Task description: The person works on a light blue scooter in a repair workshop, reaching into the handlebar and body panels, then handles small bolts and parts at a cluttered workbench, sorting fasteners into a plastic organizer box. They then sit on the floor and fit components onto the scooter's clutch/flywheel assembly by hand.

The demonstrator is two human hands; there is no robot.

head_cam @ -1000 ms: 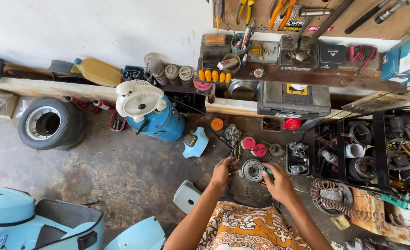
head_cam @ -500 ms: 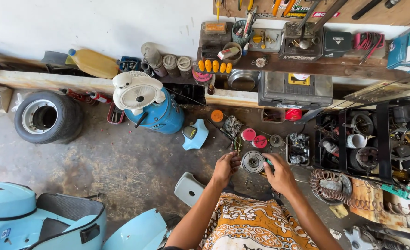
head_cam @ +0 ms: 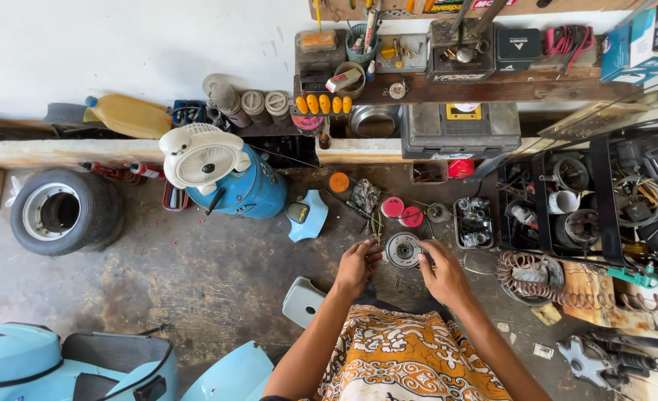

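Both hands on the round metal disc part [head_cam: 404, 249], sitting on the floor [head_cam: 195, 275] just ahead of my knees. Left hand [head_cam: 357, 266] has fingers curled onto its rim at 9 o'clock; right hand [head_cam: 443, 273] pinches the rim at 3 o'clock. Neither grip fully closed round it, more a fingertip hold. Looks like I'm steadying or turning it in place, not lifting. Two pink round caps [head_cam: 401, 212] lie just past it at 12, parts tray [head_cam: 473, 222] at 2. Next move needs an even hold on both sides so it doesn't tip.
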